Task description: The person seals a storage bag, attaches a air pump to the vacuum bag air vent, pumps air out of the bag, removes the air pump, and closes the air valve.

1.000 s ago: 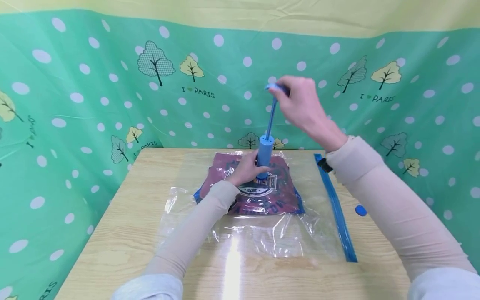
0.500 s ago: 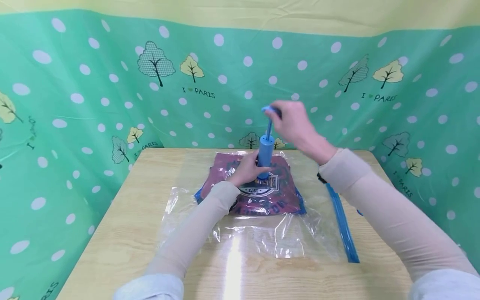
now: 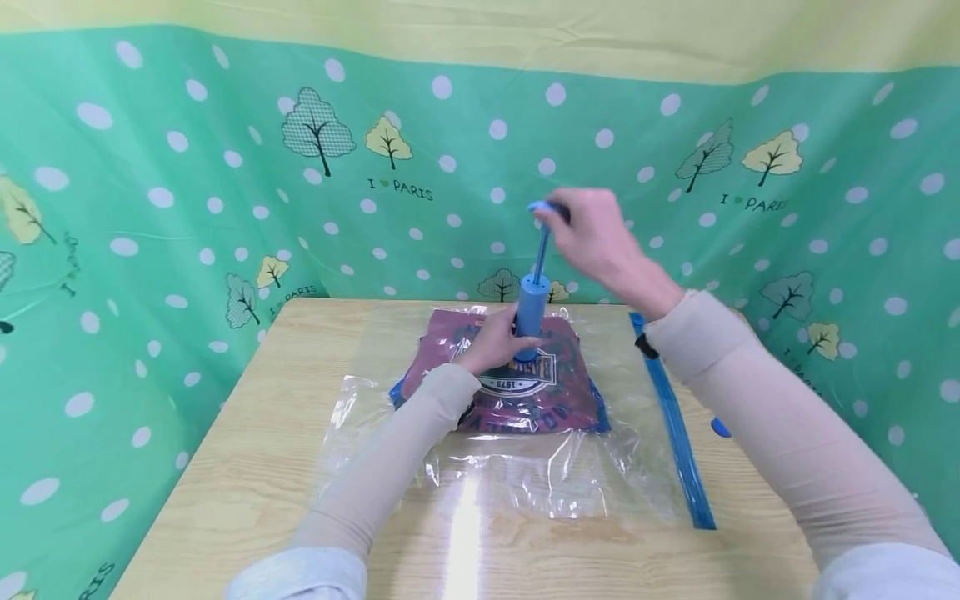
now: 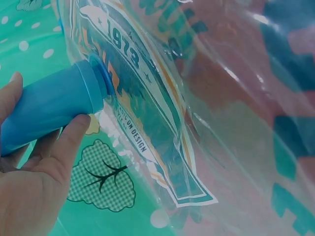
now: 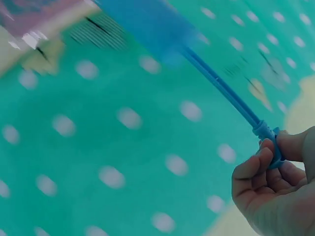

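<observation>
A blue hand pump (image 3: 532,310) stands nearly upright on a clear plastic storage bag (image 3: 517,475), its foot at a round blue valve (image 4: 101,73). Folded inside the bag is a dark red garment (image 3: 540,408) with a printed emblem reading 1973. My left hand (image 3: 493,340) grips the pump's barrel low down, fingers and thumb around it. Above it, my right hand (image 3: 596,237) grips the pump's handle (image 5: 273,147), with a length of the thin rod (image 5: 221,86) showing out of the barrel.
A blue zip strip (image 3: 678,433) runs along the bag's right edge. To its right, a small blue disc (image 3: 720,427) lies on the wooden table (image 3: 225,467), partly behind my right sleeve. A green dotted curtain (image 3: 450,208) hangs behind the table.
My right hand went down with the handle, shortening the exposed rod, then rose part of the way back up. My left hand and the pump barrel stay in place on the bag.
</observation>
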Motion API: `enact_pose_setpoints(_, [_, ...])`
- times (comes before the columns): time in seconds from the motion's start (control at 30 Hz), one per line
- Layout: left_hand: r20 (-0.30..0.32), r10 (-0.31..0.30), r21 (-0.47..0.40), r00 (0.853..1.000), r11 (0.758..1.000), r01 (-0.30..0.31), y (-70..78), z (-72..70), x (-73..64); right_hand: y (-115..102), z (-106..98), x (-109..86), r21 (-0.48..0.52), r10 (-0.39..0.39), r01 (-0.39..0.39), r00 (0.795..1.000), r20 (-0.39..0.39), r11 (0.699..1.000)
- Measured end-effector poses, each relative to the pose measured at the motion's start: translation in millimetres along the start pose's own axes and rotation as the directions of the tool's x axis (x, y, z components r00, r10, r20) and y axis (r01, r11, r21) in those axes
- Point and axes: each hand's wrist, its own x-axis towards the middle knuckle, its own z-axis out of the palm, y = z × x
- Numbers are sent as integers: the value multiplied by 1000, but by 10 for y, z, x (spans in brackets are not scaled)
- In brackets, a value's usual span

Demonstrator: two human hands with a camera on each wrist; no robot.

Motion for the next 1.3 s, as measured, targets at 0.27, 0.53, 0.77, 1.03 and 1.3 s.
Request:
enact_pose_setpoints(0.27, [8, -8, -57, 1000, 998, 9, 1, 16, -18, -316, -371, 155, -46, -99, 92, 977, -189, 995])
enact_pose_setpoints(0.53, [-10, 3, -17, 1000, 1000, -3, -60, 43, -13, -129, -62, 78, 7, -3, 4, 993, -121, 1000])
enact_pose_setpoints(0.77, [-10, 6, -6, 1000, 1000, -6, -26, 24, -1, 274, 552, -231, -32, 78, -75, 992, 103, 997])
enact_pose_setpoints(1.03, [-8, 18, 23, 1000, 1000, -18, -16, 56, 7, 258, 466, -254, -16, 37, -36, 998, 51, 999])
enact_pose_setpoints(1.3, [-17, 25, -6, 1000, 1000, -25, -63, 68, 10, -225, -254, 78, -9, 7, -8, 992, -128, 1000])
